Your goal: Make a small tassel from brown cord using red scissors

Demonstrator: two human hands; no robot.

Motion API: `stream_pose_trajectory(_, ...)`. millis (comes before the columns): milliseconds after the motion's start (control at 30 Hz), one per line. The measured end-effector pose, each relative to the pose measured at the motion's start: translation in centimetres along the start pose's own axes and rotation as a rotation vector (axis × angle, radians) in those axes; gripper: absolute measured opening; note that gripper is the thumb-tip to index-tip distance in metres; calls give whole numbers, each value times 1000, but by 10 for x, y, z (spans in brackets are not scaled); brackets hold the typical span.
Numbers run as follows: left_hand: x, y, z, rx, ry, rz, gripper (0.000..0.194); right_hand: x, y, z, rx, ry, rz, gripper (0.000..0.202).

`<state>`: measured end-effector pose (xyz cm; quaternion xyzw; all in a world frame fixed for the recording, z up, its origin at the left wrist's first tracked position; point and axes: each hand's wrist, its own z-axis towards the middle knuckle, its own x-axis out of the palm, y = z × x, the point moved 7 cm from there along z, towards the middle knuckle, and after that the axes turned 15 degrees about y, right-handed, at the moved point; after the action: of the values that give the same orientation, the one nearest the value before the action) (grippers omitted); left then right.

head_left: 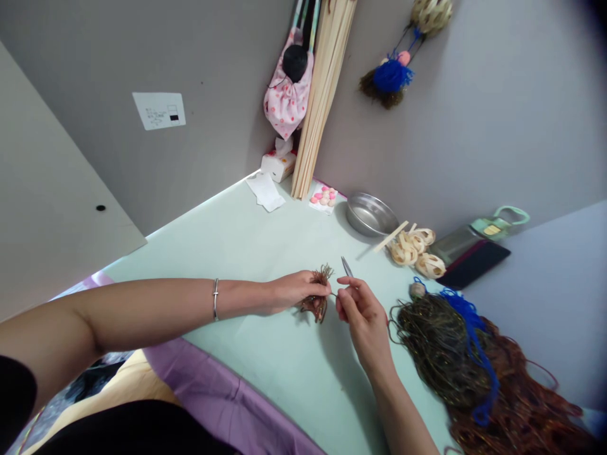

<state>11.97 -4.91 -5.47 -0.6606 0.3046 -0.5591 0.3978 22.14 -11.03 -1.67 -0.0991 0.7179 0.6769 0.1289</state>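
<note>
My left hand point(298, 291) is closed around a small bundle of brown yarn point(317, 308), whose loose ends stick out above and below the fingers. A strand runs from the bundle to my right hand point(363, 309), which pinches it between thumb and fingertips. Just beyond the right fingers lie scissors point(347, 266) with their pointed blades showing; the handles are hidden behind the hand. To the right of that hand rests a large heap of dark olive yarn point(431, 341), with blue yarn point(477, 354) across it and reddish-brown yarn point(516, 404) beside it.
Along the wall stand a steel bowl point(371, 215), woven wood-strip balls point(412, 246), a bottle point(465, 237) and a dark phone-like slab point(477, 264). Pink beads point(324, 196), long wood strips point(322, 95) and a tissue pack point(278, 165) are at the corner. A tasselled ornament point(393, 72) hangs above.
</note>
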Motion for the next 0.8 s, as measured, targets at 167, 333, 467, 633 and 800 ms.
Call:
stream_pose_trajectory(167,0,0,0,-8,1,-2,18,1,0,0,18,24,-52,31)
stream_pose_trajectory(333,1,-1,0,-2,16,-2,21,5,-6,3,29,67,0,30)
stream_pose_trajectory(467,-1,0,-1,-39,-32,-41,16,-3,3,-1,-75,-55,-43,23)
stream_pose_trajectory(633,-4,1,0,-53,-51,-96,15,1,24,-6,-233,-37,-355,13)
stream_pose_trajectory(800,-6,3,0,-65,-58,-145,18,12,34,-10,-371,-20,-695,30)
